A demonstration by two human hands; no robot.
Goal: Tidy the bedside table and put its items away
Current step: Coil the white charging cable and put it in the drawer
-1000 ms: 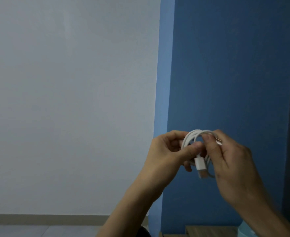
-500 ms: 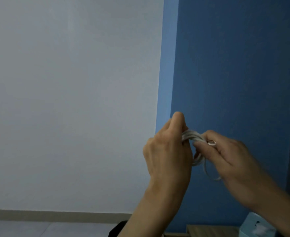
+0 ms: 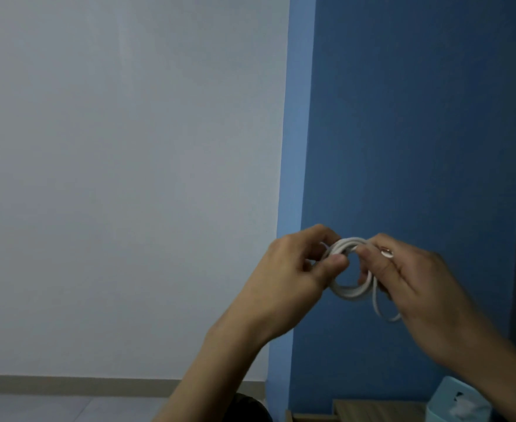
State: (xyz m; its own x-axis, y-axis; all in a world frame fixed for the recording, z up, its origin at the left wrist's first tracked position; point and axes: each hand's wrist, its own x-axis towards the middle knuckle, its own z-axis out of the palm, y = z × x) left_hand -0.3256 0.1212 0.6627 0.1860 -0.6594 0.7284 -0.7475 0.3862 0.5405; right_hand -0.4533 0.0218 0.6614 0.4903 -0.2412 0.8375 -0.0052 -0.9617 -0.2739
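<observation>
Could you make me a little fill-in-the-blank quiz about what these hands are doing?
1. The left hand and the right hand hold a looped cable whose colour is ____.
2. The wall directly behind the cable is painted ____.
3. The tissue box shows in the bottom ____ corner of the picture.

Missing words: white; blue; right.

Left hand (image 3: 293, 269) and right hand (image 3: 427, 287): bare, uncovered to the wrist. Fingers (image 3: 332, 264): bare along their visible length. Left forearm (image 3: 220, 360) and right forearm (image 3: 500, 370): bare from wrist to frame edge, slender, smooth in outline.
</observation>
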